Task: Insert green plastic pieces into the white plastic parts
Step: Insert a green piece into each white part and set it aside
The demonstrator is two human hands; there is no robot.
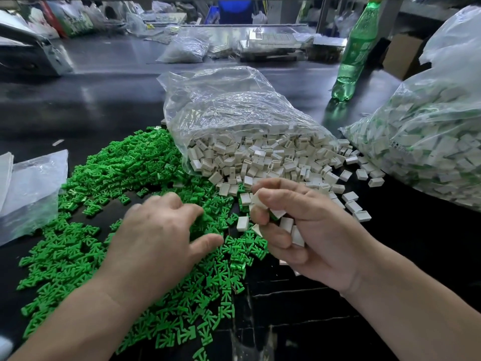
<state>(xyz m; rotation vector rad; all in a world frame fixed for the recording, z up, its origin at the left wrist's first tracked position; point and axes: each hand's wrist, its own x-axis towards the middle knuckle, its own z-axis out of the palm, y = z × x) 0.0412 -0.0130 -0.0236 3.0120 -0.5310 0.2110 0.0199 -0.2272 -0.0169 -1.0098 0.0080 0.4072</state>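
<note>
Left hand point(161, 238) sits low in the head view, palm down over the green pieces point(78, 246). Fingers are spread and loosely bent, tips touching the pile; grip released, nothing seen held. Right hand point(309, 230) is just beside it, palm turned inward, grip clenched round several white parts point(286, 225), with thumb and forefinger pinching one at the top. Green pieces lie scattered over the dark counter point(91, 100) up to a clear bag point(234, 105). That bag lies on its side, mouth toward the person, with more white parts spilling out and meeting the green pile. Second bag point(429, 142) at right, fuller. Green bottle point(356, 53) stands behind.
</note>
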